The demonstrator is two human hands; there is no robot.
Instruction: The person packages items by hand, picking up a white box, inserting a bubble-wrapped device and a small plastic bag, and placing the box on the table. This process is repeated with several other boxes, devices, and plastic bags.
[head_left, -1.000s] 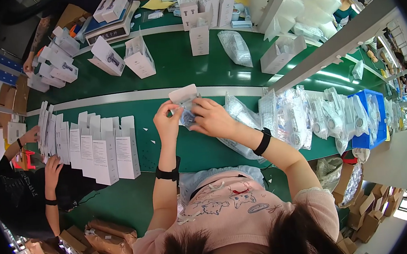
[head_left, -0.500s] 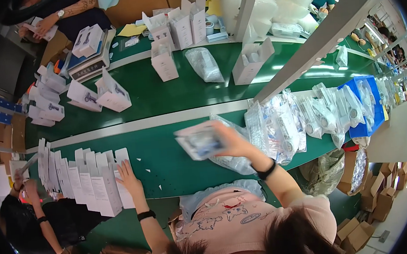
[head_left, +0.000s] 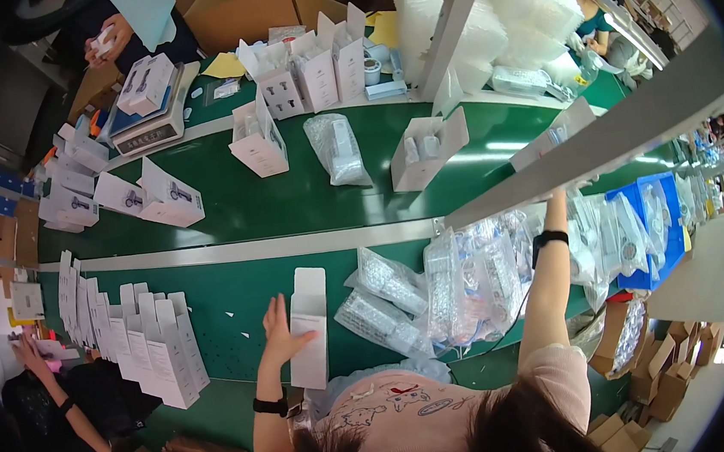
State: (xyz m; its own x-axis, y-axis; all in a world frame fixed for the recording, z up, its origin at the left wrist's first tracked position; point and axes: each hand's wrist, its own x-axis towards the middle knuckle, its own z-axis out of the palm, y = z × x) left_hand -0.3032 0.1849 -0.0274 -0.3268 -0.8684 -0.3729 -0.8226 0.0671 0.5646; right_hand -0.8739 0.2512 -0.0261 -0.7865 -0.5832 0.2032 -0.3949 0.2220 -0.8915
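A tall white carton [head_left: 310, 351] stands at the near table edge, its top flap up. Beside it my left hand [head_left: 282, 343] is open, fingers spread upward and the thumb against the carton's left side. My right arm stretches far to the right, past the bagged goods. The back of my right hand [head_left: 556, 211] shows below the slanting grey beam, but its fingers are hidden behind the beam. Just beyond them, an open white box [head_left: 554, 133] with something pale inside is on the green belt, partly covered by the beam.
White cartons [head_left: 162, 355] stand in a row at left. Bubble-wrapped packs [head_left: 387, 310] and a blue bin [head_left: 635, 202] lie right. On the green belt [head_left: 232, 211] are open boxes [head_left: 260, 144] and a bubble bag [head_left: 338, 150]. Other people work at left and across the belt.
My right hand, which held a blurred printed white box over the table, has reached far right to the belt. My left hand moved right from the carton row, and one carton now stands beside it.
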